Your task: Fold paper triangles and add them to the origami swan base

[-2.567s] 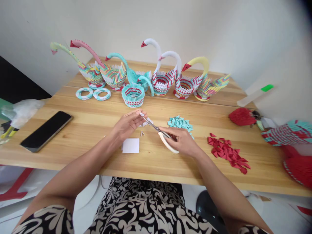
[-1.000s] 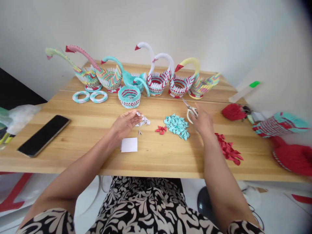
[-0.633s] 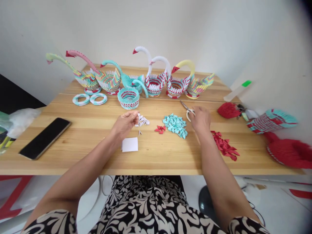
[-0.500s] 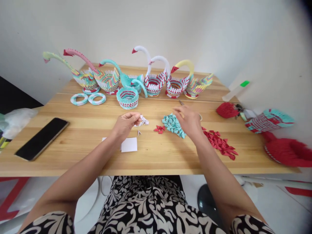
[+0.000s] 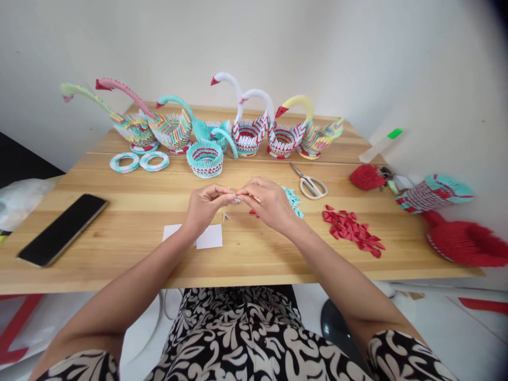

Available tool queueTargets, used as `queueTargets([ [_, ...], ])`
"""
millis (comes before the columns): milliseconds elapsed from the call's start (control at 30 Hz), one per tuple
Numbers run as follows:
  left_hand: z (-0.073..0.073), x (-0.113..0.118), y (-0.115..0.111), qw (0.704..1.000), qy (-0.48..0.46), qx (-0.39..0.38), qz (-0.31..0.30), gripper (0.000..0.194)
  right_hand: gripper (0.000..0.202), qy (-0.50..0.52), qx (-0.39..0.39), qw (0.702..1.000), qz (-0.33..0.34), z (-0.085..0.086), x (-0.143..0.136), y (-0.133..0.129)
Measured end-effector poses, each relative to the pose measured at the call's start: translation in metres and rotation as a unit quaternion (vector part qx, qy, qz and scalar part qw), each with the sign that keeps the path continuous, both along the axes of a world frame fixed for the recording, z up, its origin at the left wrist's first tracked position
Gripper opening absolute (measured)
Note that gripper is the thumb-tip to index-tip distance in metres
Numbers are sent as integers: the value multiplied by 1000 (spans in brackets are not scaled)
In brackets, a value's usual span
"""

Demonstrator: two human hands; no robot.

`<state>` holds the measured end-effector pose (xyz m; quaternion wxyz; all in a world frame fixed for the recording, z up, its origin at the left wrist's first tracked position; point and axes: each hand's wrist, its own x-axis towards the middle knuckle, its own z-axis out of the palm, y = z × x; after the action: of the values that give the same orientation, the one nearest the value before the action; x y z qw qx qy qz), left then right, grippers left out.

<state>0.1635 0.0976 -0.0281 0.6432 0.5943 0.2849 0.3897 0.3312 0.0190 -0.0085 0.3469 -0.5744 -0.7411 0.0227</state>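
My left hand (image 5: 208,205) and my right hand (image 5: 268,200) meet above the middle of the table, fingertips pinched together around a small white folded paper piece (image 5: 237,200). Fingers cover most of that piece. Just below lies another small folded white piece (image 5: 226,216), with white paper sheets (image 5: 209,236) nearer the front edge. Turquoise folded pieces (image 5: 292,200) are partly hidden behind my right hand, and a few red ones show under it. A pile of red folded pieces (image 5: 353,230) lies further right, below the scissors (image 5: 312,185).
Several paper swans (image 5: 172,129) line the back, with a turquoise basket (image 5: 205,159) and two paper rings (image 5: 154,161) before them. A black phone (image 5: 63,228) lies left. Red paper works (image 5: 468,241) and a green-capped bottle (image 5: 381,146) stand right.
My right hand has moved left from above the turquoise pieces to my left hand, uncovering the scissors. The view has shifted slightly.
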Motion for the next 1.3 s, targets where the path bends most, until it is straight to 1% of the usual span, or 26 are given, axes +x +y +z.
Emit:
queueTargets([
  [167, -2, -1, 0, 1000, 14, 22, 9, 24, 19, -52, -3, 999, -5, 1, -3, 2],
  [300, -4, -2, 2, 999, 16, 34, 0, 26, 23, -97, 8, 995, 3, 1, -3, 3],
  [500, -4, -2, 6, 997, 52, 47, -34, 19, 21, -104, -38, 994, 25, 4, 7, 8],
  [600, -4, -2, 8, 992, 81, 85, -37, 14, 20, -126, -47, 991, 25, 7, 10, 12],
  [667, -6, -1, 7, 986, 103, 130, -25, 11, 21, -125, -48, 990, 31, 8, 9, 14],
  [733, -8, -1, 6, 979, 116, 170, -11, 9, 20, -75, -41, 996, 38, 6, 8, 13],
  [767, -8, -1, 5, 977, 115, 177, -6, 9, 19, -26, -33, 999, 33, 5, 8, 12],
  [833, -8, -2, 3, 983, 95, 160, 3, 11, 18, 104, -20, 994, 5, -1, 7, 9],
  [900, -7, -2, 1, 991, 60, 116, 13, 15, 21, 237, -37, 971, -20, -7, 4, 4],
  [967, -5, -2, -1, 996, 25, 78, 17, 19, 23, 327, -80, 941, -13, -11, 0, 0],
  [1000, -4, -2, -2, 998, 15, 65, 15, 21, 23, 352, -100, 931, -5, -12, -2, -1],
  [1067, -2, -2, -4, 999, 6, 46, 9, 24, 21, 371, -119, 921, -1, -13, -7, -3],
  [1200, -2, -1, -7, 999, 12, 37, -6, 29, 18, 375, -99, 922, -15, -14, -13, -2],
  [1300, -6, -1, -7, 999, 16, 42, -10, 29, 17, 376, -88, 922, -17, -15, -14, -2],
])
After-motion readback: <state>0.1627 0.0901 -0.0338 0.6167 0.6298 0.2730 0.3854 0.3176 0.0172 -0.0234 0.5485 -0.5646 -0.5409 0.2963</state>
